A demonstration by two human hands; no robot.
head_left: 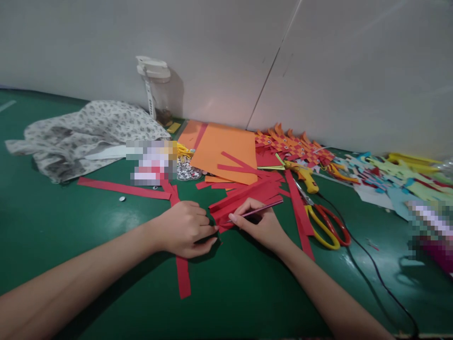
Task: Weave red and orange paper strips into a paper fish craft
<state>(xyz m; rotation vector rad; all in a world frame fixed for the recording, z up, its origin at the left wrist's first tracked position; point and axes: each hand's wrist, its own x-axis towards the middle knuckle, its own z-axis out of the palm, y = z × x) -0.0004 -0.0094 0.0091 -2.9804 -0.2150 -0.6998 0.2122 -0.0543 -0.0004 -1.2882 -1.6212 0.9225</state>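
Observation:
My right hand (260, 224) holds a thin dark pencil (267, 206) slantwise, its writing end low over a folded red paper piece (226, 210). My left hand (189, 229) is closed, with thumb and fingertips meeting at the lower left corner of that red paper. Beneath the left hand runs a loose red paper strip (183, 278), partly hidden by it. Another red strip (123, 188) lies to the left on the green table. More red strips (272, 182) are heaped just beyond the right hand.
Scissors (331, 231) with yellow and red handles and a yellow glue gun (306, 177) with a cord lie right. Orange sheets (226, 151), woven paper fish (290, 144) and coloured scraps (389, 174) sit behind. A patterned cloth (95, 132) and a bottle (157, 89) stand back left.

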